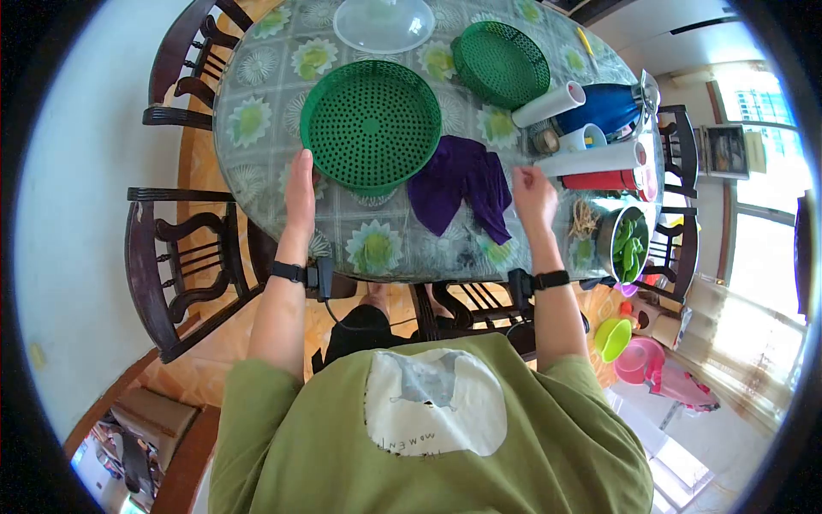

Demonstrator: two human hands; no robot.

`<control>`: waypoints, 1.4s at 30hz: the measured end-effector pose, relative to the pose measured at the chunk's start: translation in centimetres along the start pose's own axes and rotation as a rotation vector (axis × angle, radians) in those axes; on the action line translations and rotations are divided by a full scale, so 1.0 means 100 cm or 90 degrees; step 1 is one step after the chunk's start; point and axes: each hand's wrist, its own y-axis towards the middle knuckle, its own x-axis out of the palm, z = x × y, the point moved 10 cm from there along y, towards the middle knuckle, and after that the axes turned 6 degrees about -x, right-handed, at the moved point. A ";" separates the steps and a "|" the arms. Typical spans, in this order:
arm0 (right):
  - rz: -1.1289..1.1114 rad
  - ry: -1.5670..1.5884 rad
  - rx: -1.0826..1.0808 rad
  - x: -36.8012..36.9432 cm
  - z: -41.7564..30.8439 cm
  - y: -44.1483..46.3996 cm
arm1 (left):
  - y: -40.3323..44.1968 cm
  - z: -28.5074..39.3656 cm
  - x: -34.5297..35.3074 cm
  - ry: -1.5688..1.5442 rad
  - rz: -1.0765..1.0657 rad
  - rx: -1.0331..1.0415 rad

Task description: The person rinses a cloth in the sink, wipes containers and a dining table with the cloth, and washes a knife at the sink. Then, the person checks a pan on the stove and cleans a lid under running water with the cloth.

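Left hand [300,193] extends flat and straight-fingered, gripping nothing; right hand [536,201] has its fingers curled in, and I cannot tell whether they pinch anything. Both are over the patterned table [248,120]. On it, the large green basket [371,126] sits beside the left fingertips, contact unclear. Crumpled purple cloth [461,182] lies between basket and right hand. One white roll [595,159] ends near the right fingertips.

the view's top edge cuts off the translucent bowl [384,24], a white roll [595,159] partly hides the red cylinder [599,181], and whether the right hand [536,200] pinches anything is too small to tell.
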 end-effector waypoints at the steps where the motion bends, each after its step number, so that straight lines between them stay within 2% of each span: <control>1: -0.003 0.012 -0.062 0.007 -0.030 0.008 | -0.004 0.004 0.002 -0.003 0.003 0.000; 3: 0.018 0.006 -0.196 0.027 -0.075 0.035 | -0.011 0.015 0.005 0.005 0.010 -0.028; 5: 0.049 -0.012 -0.248 0.027 -0.125 0.059 | -0.006 0.005 0.000 0.013 0.018 -0.018; 8: 0.088 -0.086 -0.273 0.054 -0.127 0.114 | -0.007 0.011 -0.003 0.002 0.016 0.003; 9: 0.094 -0.086 -0.275 0.066 -0.124 0.132 | -0.005 0.004 -0.008 0.004 0.018 -0.002; 11: -0.081 -0.222 -0.220 0.105 -0.101 0.165 | 0.004 -0.014 -0.012 0.003 0.012 -0.010; 14: -0.031 -0.126 -0.155 0.083 -0.115 0.174 | 0.014 -0.023 -0.007 -0.003 0.006 -0.017; 15: 0.074 -0.060 -0.163 0.068 -0.120 0.175 | 0.012 -0.021 -0.007 0.002 0.001 -0.010; 16: 0.072 -0.059 -0.168 0.057 -0.133 0.170 | 0.010 -0.018 -0.008 0.008 -0.001 -0.003; 19: 0.062 0.213 -0.207 0.022 -0.165 0.138 | 0.008 -0.004 -0.010 0.118 0.031 0.030; 20: 0.052 0.219 -0.213 0.018 -0.168 0.127 | 0.006 -0.001 -0.012 0.119 0.044 0.028; 22: -0.012 0.252 -0.400 0.009 -0.195 0.098 | 0.005 0.000 -0.007 0.066 0.016 -0.001; 23: -0.023 0.259 -0.406 0.006 -0.197 0.090 | 0.003 0.000 -0.005 0.039 0.003 -0.016; 25: -0.113 0.147 -0.622 0.009 -0.227 0.053 | 0.001 0.004 -0.002 -0.032 -0.013 -0.016; 26: -0.119 0.154 -0.626 0.005 -0.232 0.047 | -0.001 0.008 0.003 -0.103 -0.043 -0.011; 28: -0.181 0.059 -0.698 0.010 -0.247 0.029 | -0.009 0.023 0.009 -0.104 -0.033 -0.034; 30: -0.208 0.059 -0.692 0.008 -0.257 0.022 | -0.012 0.034 0.010 -0.161 -0.022 -0.010; 34: -0.210 0.045 -0.737 0.007 -0.274 0.011 | -0.015 0.047 0.022 -0.129 -0.047 0.008; 38: -0.244 0.041 -0.772 0.011 -0.280 0.003 | -0.007 0.027 0.015 -0.178 -0.028 -0.022; 42: -0.286 0.004 -0.738 0.023 -0.273 0.002 | -0.014 0.046 0.016 -0.182 -0.023 -0.020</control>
